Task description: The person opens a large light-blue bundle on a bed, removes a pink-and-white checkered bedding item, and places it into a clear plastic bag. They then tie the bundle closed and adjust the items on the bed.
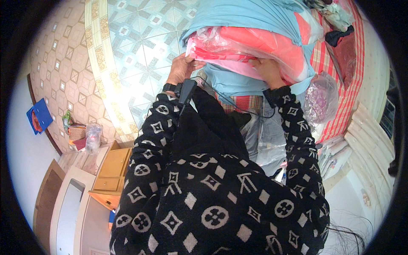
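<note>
A bulky red and pink bundle [261,38] of folded textile lies in clear plastic, partly inside a light blue cloth cover [242,16]. The cover's mouth gapes towards me, and its lower flap [232,78] hangs at the near side. At the bundle's left corner, my left hand [182,69] pinches the pink cloth edge [236,66] between thumb and fingers. My right hand [270,72] grips the same edge farther right, its fingertips partly hidden in the folds. A black device [187,91] is strapped at my left wrist, with a black cable running across.
The bundle rests on a bed with a red checked cover [339,111]. A clear bag with purple patterned contents [320,98] sits to its right. Grey plastic bags [269,140] lie near my legs. Tiled floor [156,47] stretches left, towards a wooden cabinet [111,162] and a blue box [41,116].
</note>
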Motion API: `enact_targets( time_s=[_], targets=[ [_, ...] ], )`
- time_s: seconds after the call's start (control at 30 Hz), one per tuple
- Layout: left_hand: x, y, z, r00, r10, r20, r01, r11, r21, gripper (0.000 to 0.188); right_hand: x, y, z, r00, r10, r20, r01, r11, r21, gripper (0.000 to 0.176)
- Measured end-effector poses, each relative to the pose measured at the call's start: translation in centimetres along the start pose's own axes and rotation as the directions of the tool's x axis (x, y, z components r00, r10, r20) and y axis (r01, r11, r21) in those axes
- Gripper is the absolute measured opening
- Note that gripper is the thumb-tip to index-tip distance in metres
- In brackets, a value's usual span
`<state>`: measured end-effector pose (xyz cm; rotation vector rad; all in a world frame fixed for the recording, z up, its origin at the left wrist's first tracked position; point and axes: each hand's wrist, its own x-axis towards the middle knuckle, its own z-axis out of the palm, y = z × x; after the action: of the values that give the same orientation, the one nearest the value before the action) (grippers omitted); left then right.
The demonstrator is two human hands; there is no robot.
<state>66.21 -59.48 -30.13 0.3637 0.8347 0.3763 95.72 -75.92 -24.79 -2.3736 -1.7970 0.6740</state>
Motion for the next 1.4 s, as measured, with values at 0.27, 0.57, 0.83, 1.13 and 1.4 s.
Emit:
enact_targets(
  time_s=[0.27, 0.57, 0.83, 1.13, 1.4],
  targets=[
    [-0.8, 0.8, 2.1, 0.997, 0.050, -0.054, -0.046, 0.996, 0.074, 0.030, -0.2, -9.8, 5.0, 0.860, -0.260, -0.440, 0.231, 0.966, -0.120, 0.033],
    [-1.2, 1.0, 1.8, 0.994, 0.053, -0.094, -0.029, 0.970, 0.241, 0.022, 5.4, -6.6, 2.4, 0.980, -0.097, -0.176, 0.096, 0.995, -0.013, 0.028],
    [-2.6, 0.9, -1.9, 0.975, 0.064, -0.215, -0.002, 0.961, 0.277, 0.027, 7.3, -6.3, -5.6, 0.977, 0.065, 0.203, -0.141, 0.911, 0.387, 0.049],
    [-2.9, 0.0, -1.8, 0.954, 0.151, -0.259, -0.040, 0.920, 0.389, 0.025, 8.1, -6.4, -6.0, 0.913, 0.189, 0.362, -0.322, 0.878, 0.355, 0.057],
    [-3.4, -0.3, -1.1, 0.956, 0.158, -0.246, -0.023, 0.879, 0.476, 0.024, 7.7, -7.9, -8.0, 0.896, 0.191, 0.401, -0.340, 0.876, 0.342, 0.052]
  ],
)
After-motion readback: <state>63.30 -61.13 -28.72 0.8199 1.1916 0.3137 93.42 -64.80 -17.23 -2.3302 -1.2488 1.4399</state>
